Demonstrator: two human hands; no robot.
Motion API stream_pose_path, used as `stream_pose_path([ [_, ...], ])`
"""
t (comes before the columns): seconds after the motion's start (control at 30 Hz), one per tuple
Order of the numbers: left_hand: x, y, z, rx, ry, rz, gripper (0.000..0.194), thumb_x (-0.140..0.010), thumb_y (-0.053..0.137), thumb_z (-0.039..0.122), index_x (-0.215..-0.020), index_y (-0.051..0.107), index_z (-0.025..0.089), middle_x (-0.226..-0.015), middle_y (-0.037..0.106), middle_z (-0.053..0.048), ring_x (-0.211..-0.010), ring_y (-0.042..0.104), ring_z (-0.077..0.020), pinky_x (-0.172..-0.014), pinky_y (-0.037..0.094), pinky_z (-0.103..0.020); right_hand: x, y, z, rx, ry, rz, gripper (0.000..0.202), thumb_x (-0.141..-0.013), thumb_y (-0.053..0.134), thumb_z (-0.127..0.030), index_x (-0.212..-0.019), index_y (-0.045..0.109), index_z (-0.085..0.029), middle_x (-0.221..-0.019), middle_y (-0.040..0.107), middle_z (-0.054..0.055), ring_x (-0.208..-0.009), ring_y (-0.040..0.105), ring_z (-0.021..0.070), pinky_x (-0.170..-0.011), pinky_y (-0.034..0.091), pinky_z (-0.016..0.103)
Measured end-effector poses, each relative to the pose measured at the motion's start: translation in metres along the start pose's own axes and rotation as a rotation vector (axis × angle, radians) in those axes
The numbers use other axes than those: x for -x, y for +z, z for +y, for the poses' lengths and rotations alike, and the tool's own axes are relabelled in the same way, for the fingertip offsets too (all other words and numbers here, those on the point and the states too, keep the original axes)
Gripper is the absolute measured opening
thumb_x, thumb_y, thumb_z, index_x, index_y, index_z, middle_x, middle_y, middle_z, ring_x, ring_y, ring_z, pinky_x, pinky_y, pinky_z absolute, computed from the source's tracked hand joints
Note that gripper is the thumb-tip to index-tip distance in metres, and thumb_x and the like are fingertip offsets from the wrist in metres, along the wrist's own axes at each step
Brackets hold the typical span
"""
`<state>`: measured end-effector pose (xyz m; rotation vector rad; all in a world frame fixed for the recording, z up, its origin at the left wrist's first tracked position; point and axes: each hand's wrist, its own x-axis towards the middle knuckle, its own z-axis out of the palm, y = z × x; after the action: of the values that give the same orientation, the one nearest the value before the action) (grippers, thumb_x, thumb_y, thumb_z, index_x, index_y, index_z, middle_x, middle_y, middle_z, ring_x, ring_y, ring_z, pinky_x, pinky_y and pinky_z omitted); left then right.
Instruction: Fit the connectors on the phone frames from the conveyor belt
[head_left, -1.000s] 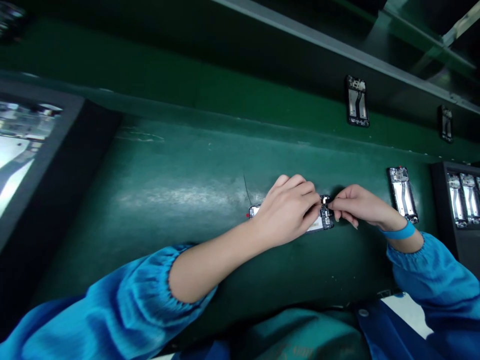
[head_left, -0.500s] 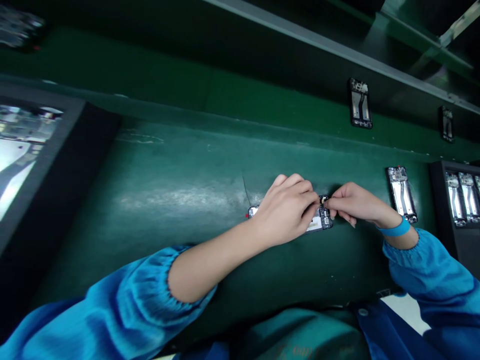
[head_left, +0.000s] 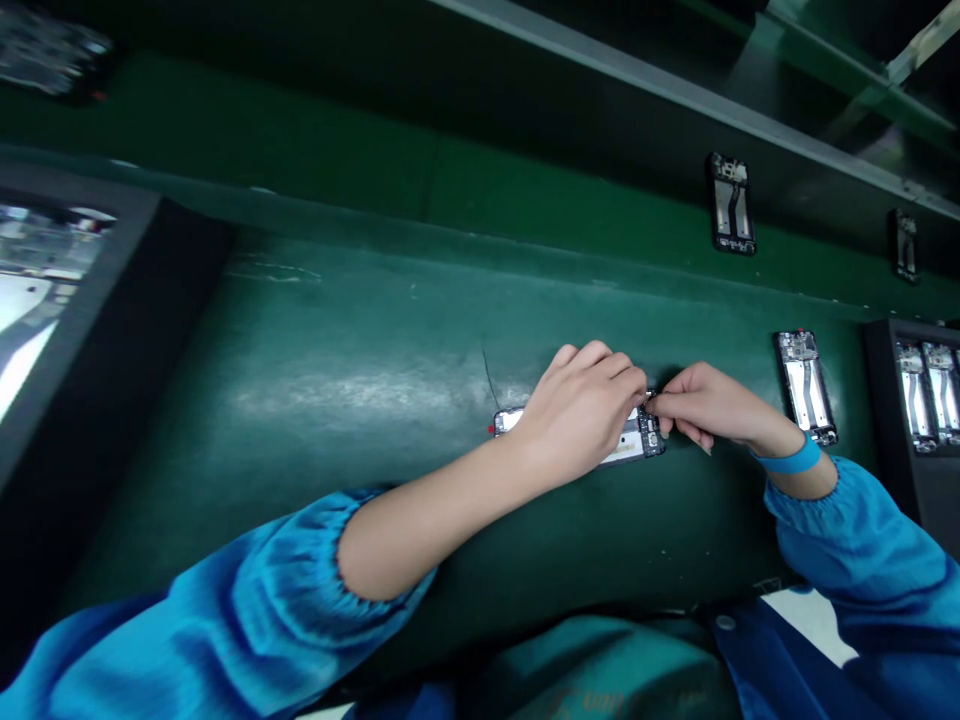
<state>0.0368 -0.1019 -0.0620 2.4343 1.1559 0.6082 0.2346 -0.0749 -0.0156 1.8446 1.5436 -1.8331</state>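
Observation:
An opened phone chassis lies flat on the green bench mat, its long side running left to right. My left hand arches over its middle, fingers bent down toward the right end. Those fingertips are partly hidden, so I cannot make out what they hold. At the chassis's right end, my right hand has thumb and index finger pinched together at the circuit-board edge. Whatever is between them is too small to name. A thin dark wire sticks up from the left end, near a red spot.
Another phone chassis lies right of my right hand. A black tray with several chassis stands at the right edge, a larger black tray at left. More chassis, one here, lie on the green strip behind.
My left hand's fingertips have shifted slightly right along the chassis, and more of its white area shows below them. The right hand keeps its pinch in nearly the same spot.

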Motion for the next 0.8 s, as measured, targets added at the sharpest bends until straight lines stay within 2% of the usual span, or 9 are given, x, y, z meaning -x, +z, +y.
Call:
stream_pose_path([
  [0.1,0.0,0.002,0.001,-0.034,-0.01,0.004,0.022,-0.102,0.047,0.019,-0.089,0.065,0.017,-0.088,0.068,-0.005,-0.087,0.052,-0.023,-0.074,0.034,-0.037,-0.001,0.003,0.0,0.027,0.012,0.007,0.031,-0.086,0.061,-0.027,-0.056,0.065,-0.018,-0.037,0.051,-0.004,-0.032,0.046,0.0082,-0.036,0.034,0.019],
  [0.17,-0.001,0.004,0.001,-0.066,-0.024,0.007,0.021,-0.101,0.048,0.019,-0.089,0.064,0.016,-0.086,0.067,-0.005,-0.084,0.053,-0.0228,-0.073,0.034,-0.037,-0.002,0.007,0.001,0.101,-0.018,0.074,0.034,-0.085,0.061,-0.028,-0.054,0.064,-0.018,-0.035,0.047,-0.004,-0.032,0.041,0.0083,-0.037,0.03,0.022],
  [0.3,-0.003,0.005,0.002,-0.075,-0.068,0.025,0.015,-0.099,0.052,0.021,-0.09,0.064,0.017,-0.083,0.067,-0.004,-0.083,0.055,-0.0231,-0.073,0.035,-0.038,0.0,0.012,0.007,0.268,-0.228,0.237,0.039,-0.086,0.061,-0.028,-0.048,0.059,-0.018,-0.039,0.042,-0.004,-0.041,0.036,0.0081,-0.044,0.024,0.026],
  [0.37,-0.001,0.002,0.002,-0.068,-0.068,0.054,0.012,-0.098,0.054,0.021,-0.099,0.065,0.017,-0.09,0.07,-0.005,-0.088,0.058,-0.0242,-0.076,0.037,-0.039,0.004,0.009,0.012,0.203,-0.319,0.22,0.038,-0.09,0.061,-0.031,-0.054,0.061,-0.018,-0.047,0.047,-0.003,-0.046,0.04,0.0097,-0.047,0.029,0.026],
  [0.43,0.005,-0.004,0.004,-0.107,-0.033,0.098,0.019,-0.099,0.052,0.023,-0.11,0.066,0.018,-0.104,0.071,-0.007,-0.099,0.059,-0.0264,-0.081,0.039,-0.041,0.009,0.004,0.018,0.091,-0.438,0.25,0.038,-0.097,0.056,-0.037,-0.066,0.068,-0.018,-0.058,0.055,-0.001,-0.056,0.051,0.0129,-0.056,0.039,0.027],
  [0.53,0.022,-0.011,0.005,-0.21,0.082,0.113,0.03,-0.102,0.051,0.035,-0.121,0.068,0.021,-0.128,0.067,-0.011,-0.118,0.057,-0.0326,-0.093,0.04,-0.049,0.017,0.002,0.029,0.078,-0.629,0.506,0.04,-0.105,0.046,-0.041,-0.087,0.075,-0.019,-0.076,0.064,0.004,-0.077,0.061,0.0177,-0.073,0.046,0.031],
  [0.6,0.035,-0.013,0.005,-0.252,0.152,0.065,0.039,-0.102,0.051,0.046,-0.129,0.067,0.023,-0.141,0.062,-0.012,-0.127,0.053,-0.0366,-0.1,0.037,-0.055,0.019,0.006,0.035,0.13,-0.695,0.618,0.035,-0.106,0.047,-0.038,-0.094,0.074,-0.02,-0.08,0.066,0.004,-0.079,0.062,0.0178,-0.073,0.046,0.032],
  [0.7,0.047,-0.013,0.004,-0.265,0.193,-0.014,0.047,-0.102,0.05,0.052,-0.139,0.062,0.025,-0.15,0.056,-0.01,-0.133,0.05,-0.0375,-0.105,0.036,-0.058,0.02,0.018,0.038,0.2,-0.784,0.59,0.026,-0.105,0.051,-0.032,-0.093,0.071,-0.019,-0.079,0.068,0.003,-0.073,0.062,0.0164,-0.069,0.047,0.03],
  [0.8,0.05,-0.013,0.003,-0.256,0.197,-0.032,0.047,-0.102,0.049,0.053,-0.138,0.063,0.027,-0.151,0.055,-0.01,-0.136,0.05,-0.0362,-0.106,0.037,-0.057,0.019,0.024,0.04,0.322,-0.894,0.581,0.019,-0.104,0.054,-0.026,-0.093,0.069,-0.019,-0.081,0.07,0.004,-0.074,0.063,0.0167,-0.071,0.048,0.031],
])
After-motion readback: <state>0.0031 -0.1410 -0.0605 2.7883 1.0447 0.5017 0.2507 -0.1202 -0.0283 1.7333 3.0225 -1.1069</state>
